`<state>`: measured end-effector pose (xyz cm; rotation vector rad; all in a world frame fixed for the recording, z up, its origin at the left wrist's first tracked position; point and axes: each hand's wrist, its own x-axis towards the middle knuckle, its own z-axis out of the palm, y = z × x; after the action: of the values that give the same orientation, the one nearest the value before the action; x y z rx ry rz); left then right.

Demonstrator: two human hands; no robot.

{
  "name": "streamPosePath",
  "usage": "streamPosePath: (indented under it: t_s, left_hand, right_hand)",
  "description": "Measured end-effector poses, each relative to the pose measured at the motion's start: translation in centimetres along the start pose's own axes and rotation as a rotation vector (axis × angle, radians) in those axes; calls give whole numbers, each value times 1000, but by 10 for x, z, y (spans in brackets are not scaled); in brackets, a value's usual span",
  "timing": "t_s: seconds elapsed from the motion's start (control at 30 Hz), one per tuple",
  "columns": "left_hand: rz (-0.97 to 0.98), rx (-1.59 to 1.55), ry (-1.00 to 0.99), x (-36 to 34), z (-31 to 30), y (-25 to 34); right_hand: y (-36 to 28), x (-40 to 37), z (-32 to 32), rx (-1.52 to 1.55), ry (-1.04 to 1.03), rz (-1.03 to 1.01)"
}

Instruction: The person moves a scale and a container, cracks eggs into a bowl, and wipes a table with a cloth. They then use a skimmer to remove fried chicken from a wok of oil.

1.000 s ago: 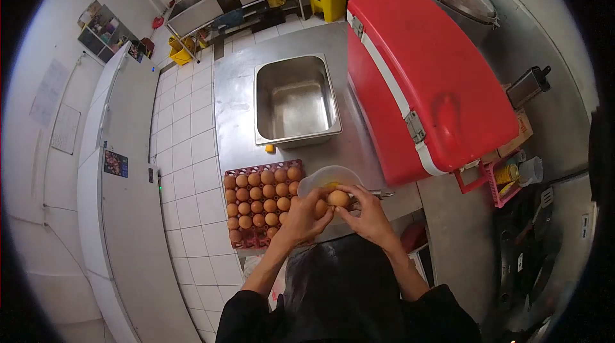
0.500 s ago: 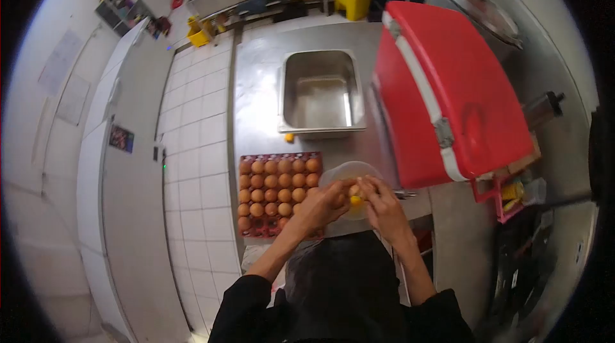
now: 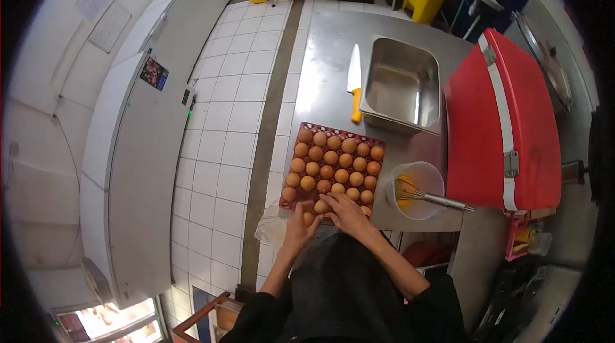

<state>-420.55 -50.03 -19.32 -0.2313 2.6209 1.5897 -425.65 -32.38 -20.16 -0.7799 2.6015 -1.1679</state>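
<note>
At the near edge of the red egg tray (image 3: pixel 286 205), my left hand (image 3: pixel 298 227) has its fingers closed around a brown egg (image 3: pixel 308 218). My right hand (image 3: pixel 348 213) reaches over the tray's near rows, its fingertips and thumb around another brown egg (image 3: pixel 320 207). Several brown eggs fill most of the tray. Right of the tray, a translucent bowl (image 3: pixel 430 179) holds yellow egg and a whisk (image 3: pixel 442 200), whose metal handle rests over the rim.
A deep steel pan (image 3: pixel 402 126) stands beyond the tray. Left of it lies a knife (image 3: pixel 355 90) with a yellow handle. A large red cooler box (image 3: pixel 474 125) is at the right of the steel table (image 3: pixel 327 41). White freezers (image 3: pixel 144 170) line the left.
Both hands have left the bowl and moved left to the near edge of the tray. The view has shifted, so the knife and whisk now show clearly.
</note>
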Motion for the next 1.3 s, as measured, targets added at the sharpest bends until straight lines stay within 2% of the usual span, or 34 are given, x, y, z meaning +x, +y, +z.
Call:
streamPosePath:
  t_s: [0.03,0.1,0.17,0.2,0.23,0.27,0.33,0.4,0.47,0.53,0.6,0.67,0.73,0.77,0.8,0.83,0.87,0.9,0.93,0.97,1.0,1.03,1.07,1.13,1.2,1.27,1.3]
  left_hand:
    - [29,78,16,2,-3,-9]
    - [48,147,54,0,-12,-18]
    - [31,69,120,-9,-26,-20]
    - [28,66,120,-14,-33,-20]
    - [-84,-18,153,-20,-39,-21]
    - [-196,-102,184,-26,-44,-24]
    - [-201,-183,212,-38,-43,-59]
    - [-195,-263,237,-48,-50,-76]
    - [-222,-439,219,-52,-58,-78]
    - [-228,-442,192,-48,-65,-64]
    - [-242,-400,251,-44,-68,-53]
    - [-204,-449,225,-33,-75,-21]
    - [-64,-319,288,-20,-76,11]
    - [-58,-321,284,-14,-74,28]
    - [140,-172,310,-7,-70,46]
    - [343,-25,329,1,-64,63]
    - [360,-30,308,8,-53,82]
    - [500,-47,330,13,-38,101]
    - [641,-70,350,19,-22,117]
    - [661,-80,323,26,-5,130]
    - [694,-47,199,32,12,143]
    - [728,-12,75,36,26,153]
    - [755,-21,47,37,37,159]
    - [824,-138,167,36,60,169]
    - [857,-95,94,35,80,181]
    - [776,-136,-90,33,99,188]
    - [849,-135,-6,34,108,191]
  right_hand:
    - [-3,7,8,-128,44,-29]
    - [-19,12,10,-132,4,-3]
    - [-34,24,17,-133,-25,35]
    - [-39,33,26,-196,8,-74]
    - [-44,41,37,-257,43,-181]
    - [-48,51,49,-259,42,-174]
    - [-49,71,75,-447,-81,-217]
    - [-36,81,108,-495,-46,-222]
    - [-35,89,118,-549,-13,-222]
    - [-39,96,116,-417,-74,-166]
    - [-44,95,100,-495,-53,-150]
    - [-57,89,70,59,-21,2]
    - [-57,76,44,85,289,-205]
    - [-53,62,26,643,183,92]
    - [-52,49,7,1194,64,399]
    - [-53,37,-15,1194,84,397]
    - [-54,24,-37,1373,175,431]
    - [-60,13,-56,1552,275,458]
    - [-71,6,-72,1551,313,450]
    - [-83,-1,-84,1627,452,494]
    - [-89,-8,-94,1702,593,532]
    - [-88,-19,-102,1659,643,565]
    - [-76,-30,-105,1659,685,548]
    - [-50,-51,-112,1756,694,470]
    - [-52,-61,-122,1708,828,455]
    - [-48,-74,-132,1654,934,451]
    - [-38,-83,-138,1679,924,446]
